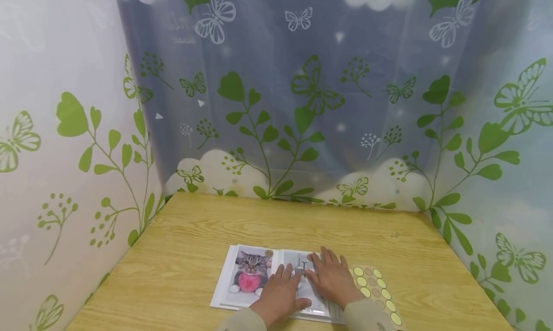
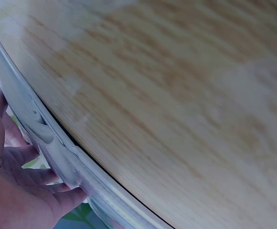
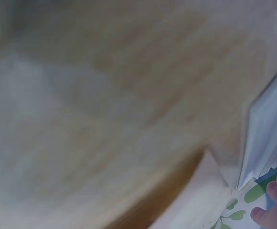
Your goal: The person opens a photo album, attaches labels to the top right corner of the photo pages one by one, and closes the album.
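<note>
An open photo album (image 1: pixel 219 285) lies on the table. Its left page carries a picture of a cat (image 1: pixel 252 266) with a pink fluffy ball and a round sticker (image 1: pixel 269 253) in the corner. My left hand (image 1: pixel 276 295) rests on the right page, fingers extended. Beside it my right hand (image 1: pixel 334 277) lies on the same page, fingers spread, its fingertips close to a round sticker (image 1: pixel 309 257). Much of the right-hand picture is hidden under both hands. In the left wrist view, straight fingers touch the album's pages (image 2: pixel 57 148).
A sheet of round yellow stickers (image 1: pixel 375 290) lies right of the album, partly behind the right forearm; some circles look brownish. The wood-grain table (image 1: pixel 194 220) is bordered by patterned curtains (image 1: pixel 268 129) with leaves and butterflies on the back and both sides.
</note>
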The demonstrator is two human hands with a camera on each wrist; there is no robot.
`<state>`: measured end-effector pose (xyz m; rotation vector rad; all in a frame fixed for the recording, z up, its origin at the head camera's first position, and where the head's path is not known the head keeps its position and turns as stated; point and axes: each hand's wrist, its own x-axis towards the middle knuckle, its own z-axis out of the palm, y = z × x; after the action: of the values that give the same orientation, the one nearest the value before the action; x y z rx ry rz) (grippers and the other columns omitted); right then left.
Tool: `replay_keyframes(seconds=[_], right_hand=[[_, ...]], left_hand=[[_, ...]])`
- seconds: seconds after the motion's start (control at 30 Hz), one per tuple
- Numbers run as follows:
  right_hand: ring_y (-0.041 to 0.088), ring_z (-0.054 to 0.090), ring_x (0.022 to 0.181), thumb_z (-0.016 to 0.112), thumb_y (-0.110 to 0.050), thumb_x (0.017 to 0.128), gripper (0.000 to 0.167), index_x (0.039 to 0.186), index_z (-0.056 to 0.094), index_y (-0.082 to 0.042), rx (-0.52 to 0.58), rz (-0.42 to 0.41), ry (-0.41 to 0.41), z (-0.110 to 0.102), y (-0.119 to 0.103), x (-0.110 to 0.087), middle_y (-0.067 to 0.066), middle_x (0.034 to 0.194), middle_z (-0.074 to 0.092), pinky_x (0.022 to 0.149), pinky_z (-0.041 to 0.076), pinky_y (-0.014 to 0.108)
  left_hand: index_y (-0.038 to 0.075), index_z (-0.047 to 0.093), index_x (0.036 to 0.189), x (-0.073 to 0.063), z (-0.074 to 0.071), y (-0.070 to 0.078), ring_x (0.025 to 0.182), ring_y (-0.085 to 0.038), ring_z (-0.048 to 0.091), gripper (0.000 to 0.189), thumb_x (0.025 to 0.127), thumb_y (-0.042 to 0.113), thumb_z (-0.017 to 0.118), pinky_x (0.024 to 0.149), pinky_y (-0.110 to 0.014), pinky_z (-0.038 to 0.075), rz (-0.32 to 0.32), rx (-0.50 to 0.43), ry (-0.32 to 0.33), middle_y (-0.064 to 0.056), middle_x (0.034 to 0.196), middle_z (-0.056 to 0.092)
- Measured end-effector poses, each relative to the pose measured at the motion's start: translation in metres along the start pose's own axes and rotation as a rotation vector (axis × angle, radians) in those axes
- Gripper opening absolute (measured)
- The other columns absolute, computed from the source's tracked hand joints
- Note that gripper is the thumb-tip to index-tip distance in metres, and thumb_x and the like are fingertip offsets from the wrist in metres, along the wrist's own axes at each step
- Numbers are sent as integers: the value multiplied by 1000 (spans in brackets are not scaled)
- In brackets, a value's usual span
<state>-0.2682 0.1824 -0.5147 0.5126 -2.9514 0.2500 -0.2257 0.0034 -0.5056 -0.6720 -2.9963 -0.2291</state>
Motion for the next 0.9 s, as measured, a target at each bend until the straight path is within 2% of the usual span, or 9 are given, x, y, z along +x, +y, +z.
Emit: replay_keyframes(seconds=[0.4,0.57,0.7,0.9], right_hand=[[46,40,134,48,-44,102,55,147,47,-13,-3,-34,48,3,2,-15,25,148,43,108,28,67],[46,44,131,51,-40,101,53,142,51,-7,4,-46,69,-1,0,-20,26,142,48,107,30,67],[45,43,132,51,-36,101,52,137,54,1,8,-11,42,-3,0,-24,26,142,49,108,28,67],[46,40,134,53,-31,101,45,133,58,1,46,50,13,-10,-1,-31,28,144,46,108,27,67]], left_hand=[[8,54,141,1,3,-1,135,-39,43,77,87,62,62,105,-49,44,1,-29,-2,-18,146,48],[7,54,141,1,1,-3,134,-40,44,77,87,62,62,104,-50,44,7,-25,-6,-19,146,48],[6,54,140,1,-1,-2,133,-41,44,77,86,61,64,104,-51,44,8,-39,-3,-20,146,48],[6,56,138,4,-4,1,132,-41,45,78,84,61,67,106,-52,40,1,-23,1,-20,143,51]])
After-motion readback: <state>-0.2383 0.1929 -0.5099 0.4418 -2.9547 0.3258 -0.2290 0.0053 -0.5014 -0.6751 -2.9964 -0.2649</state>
